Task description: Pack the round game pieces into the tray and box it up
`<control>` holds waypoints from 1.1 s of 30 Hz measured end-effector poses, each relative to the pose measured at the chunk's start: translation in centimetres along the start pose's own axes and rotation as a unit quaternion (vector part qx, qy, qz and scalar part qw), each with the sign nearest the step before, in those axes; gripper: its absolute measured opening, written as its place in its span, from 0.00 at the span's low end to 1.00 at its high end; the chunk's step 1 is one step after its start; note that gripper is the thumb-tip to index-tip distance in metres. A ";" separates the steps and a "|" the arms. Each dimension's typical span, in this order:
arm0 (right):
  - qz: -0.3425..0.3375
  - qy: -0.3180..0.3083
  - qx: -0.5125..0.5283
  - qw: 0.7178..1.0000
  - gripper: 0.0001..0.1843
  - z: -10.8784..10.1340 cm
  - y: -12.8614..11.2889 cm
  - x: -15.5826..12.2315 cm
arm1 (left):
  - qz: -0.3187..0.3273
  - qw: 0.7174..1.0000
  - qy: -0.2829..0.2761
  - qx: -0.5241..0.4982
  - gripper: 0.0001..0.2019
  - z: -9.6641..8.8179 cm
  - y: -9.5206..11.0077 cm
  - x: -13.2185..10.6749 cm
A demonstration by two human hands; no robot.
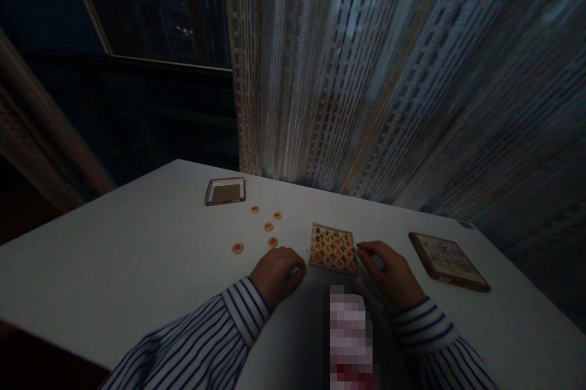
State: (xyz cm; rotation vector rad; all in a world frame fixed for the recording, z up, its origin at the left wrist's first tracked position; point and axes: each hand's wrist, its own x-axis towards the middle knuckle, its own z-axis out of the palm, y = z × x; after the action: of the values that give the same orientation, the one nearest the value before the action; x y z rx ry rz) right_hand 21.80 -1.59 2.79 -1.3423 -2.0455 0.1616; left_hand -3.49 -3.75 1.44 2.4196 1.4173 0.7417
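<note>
A clear shallow box (312,263) of round xiangqi pieces (338,251) lies between my hands, with red and black characters facing up in rows. To its left, my left hand (277,273) rests on the table with curled fingers, close to the box's lower left corner. Whatever those fingers may hold is hidden. My right hand (392,270) is at the box's right edge, thumb and forefinger slightly apart and nothing visible between them; whether they touch the edge, I cannot tell. Several loose pieces (268,227) lie beyond my left hand, and one piece (237,248) sits farther left.
An open shallow tray (207,196) with a brown rim stands at the far left of the white table (151,243). On the right lies a flat box or lid (451,259) with a printed picture. A patterned curtain (311,72) hangs behind the far edge. The light is dim.
</note>
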 end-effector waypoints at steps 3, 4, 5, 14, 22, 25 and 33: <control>-0.036 -0.023 -0.017 0.999 0.11 -0.1 -1.1 0.9 | 0.000 1.000 0.003 0.020 0.06 -0.8 -0.5 0.2; -0.047 -0.032 -0.026 0.998 0.11 -0.1 -1.4 1.3 | -0.005 1.000 0.003 0.027 0.06 -1.2 -0.7 0.4; -0.059 -0.043 -0.035 0.997 0.12 -0.1 -1.8 1.7 | -0.013 0.999 0.002 0.036 0.06 -1.5 -0.9 0.6; -0.074 -0.130 -0.097 0.984 0.13 0.3 -5.4 5.0 | -0.044 0.996 0.021 0.073 0.08 -2.6 -3.5 3.8; -0.104 -0.192 -0.109 0.970 0.13 1.7 -6.3 7.7 | -0.020 0.994 0.002 0.104 0.11 -2.8 -5.6 2.5; -0.114 -0.211 -0.121 0.963 0.15 2.1 -6.8 8.4 | -0.022 0.993 -0.002 0.117 0.11 -2.9 -5.9 2.3; -0.113 -0.224 -0.147 0.957 0.15 1.8 -5.9 8.7 | -0.037 0.989 -0.037 0.142 0.14 -2.4 -6.4 1.8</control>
State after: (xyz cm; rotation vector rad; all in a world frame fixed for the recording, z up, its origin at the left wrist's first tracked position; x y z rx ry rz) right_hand 14.17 3.55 8.12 -1.3174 -2.6773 0.0632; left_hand -8.83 0.93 1.18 2.5516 1.6715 0.4546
